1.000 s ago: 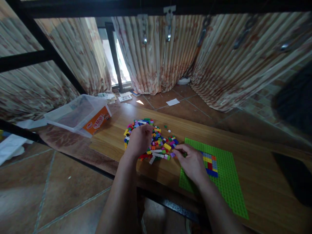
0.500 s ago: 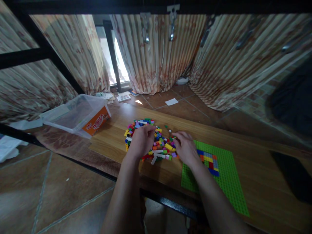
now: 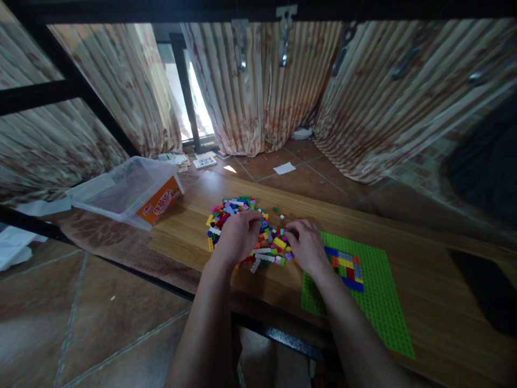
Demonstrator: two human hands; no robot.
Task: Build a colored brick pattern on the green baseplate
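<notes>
A heap of mixed coloured toy bricks (image 3: 264, 253) lies on the wooden table. Over its middle, my left hand (image 3: 239, 235) is closed, thumb and fingertips together; whatever they pinch is hidden. At the heap's right edge, my right hand (image 3: 307, 245) has its fingers curled inward, with something small and dark at the fingertips that is too small to make out. Under my right wrist sits a green baseplate (image 3: 385, 302). On it is a flat patch of joined blue, grey, yellow, orange and red bricks (image 3: 350, 272), partly covered by my right forearm.
A clear plastic box (image 3: 121, 186) with an orange label stands at the table's left end. A dark flat object (image 3: 484, 291) lies on the right. Loose bricks sit just beyond the heap. A black metal frame (image 3: 92, 116) and curtains (image 3: 262, 91) surround the table.
My left hand has shifted slightly right over the heap. The fingers of my right hand have drawn in a little at the heap's edge.
</notes>
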